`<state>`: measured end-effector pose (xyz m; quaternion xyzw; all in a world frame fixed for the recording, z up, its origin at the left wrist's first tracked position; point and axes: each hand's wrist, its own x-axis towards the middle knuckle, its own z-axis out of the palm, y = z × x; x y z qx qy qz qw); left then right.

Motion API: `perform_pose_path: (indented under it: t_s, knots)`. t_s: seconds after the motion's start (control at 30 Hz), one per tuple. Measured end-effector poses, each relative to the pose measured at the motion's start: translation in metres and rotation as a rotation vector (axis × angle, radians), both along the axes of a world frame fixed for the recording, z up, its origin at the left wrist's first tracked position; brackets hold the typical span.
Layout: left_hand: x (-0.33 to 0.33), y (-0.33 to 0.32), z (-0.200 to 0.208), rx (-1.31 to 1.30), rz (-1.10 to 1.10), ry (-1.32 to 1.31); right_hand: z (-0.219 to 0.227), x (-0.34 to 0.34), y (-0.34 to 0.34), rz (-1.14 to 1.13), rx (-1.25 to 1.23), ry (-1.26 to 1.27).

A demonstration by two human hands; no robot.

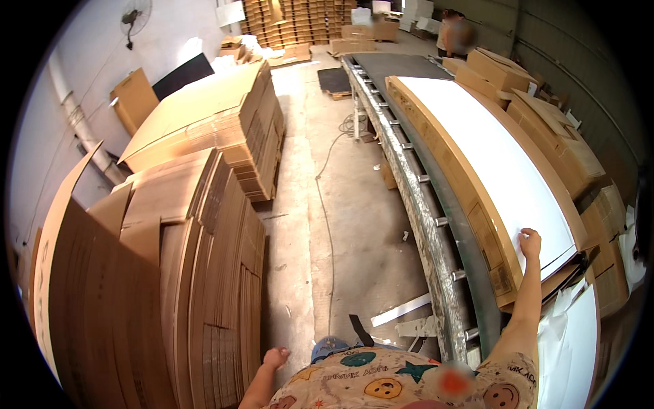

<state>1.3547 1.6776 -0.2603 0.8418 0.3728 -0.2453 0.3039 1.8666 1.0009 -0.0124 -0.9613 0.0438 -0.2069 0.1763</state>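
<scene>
Sheet-like white panel, long and smooth, is lying inside a long open brown cardboard carton, which is resting on a dark-belted conveyor with metal rollers along its left side. Panel and carton are sharing one long axis, running from the near right toward the far left, nearly in line with the conveyor. The right hand is the nearer one by far: it is resting at the near end of the panel, over its left edge, so that most of the white length is stretching beyond the fingers, far and a little left. Those fingers are curling inward; whether they are pinching the panel's edge or only pressing on it, I cannot tell. The left hand is hanging low at the near left, well apart from the carton, its fingers loosely bent and seemingly holding nothing. It is keeping nearest to a tall stack of flattened brown cardboard, while a strip of pale concrete floor is separating that stack from the conveyor.
</scene>
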Motion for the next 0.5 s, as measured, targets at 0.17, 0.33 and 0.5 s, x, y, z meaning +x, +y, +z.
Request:
perform_pose_path:
  t_s: [0.17, 0.33, 0.5]
  knots:
    - [0.098, 0.037, 0.013, -0.080, 0.173, -0.145, 0.006, 0.047, 0.011, -0.026, 0.022, 0.241]
    - [0.176, 0.087, -0.045, -0.251, -0.360, 0.220, 0.026, 0.064, 0.033, -0.067, -0.076, 0.473]
    - [0.338, 0.192, -0.109, -0.164, -0.635, 0.301, 0.028, 0.084, 0.041, -0.121, -0.201, 0.646]
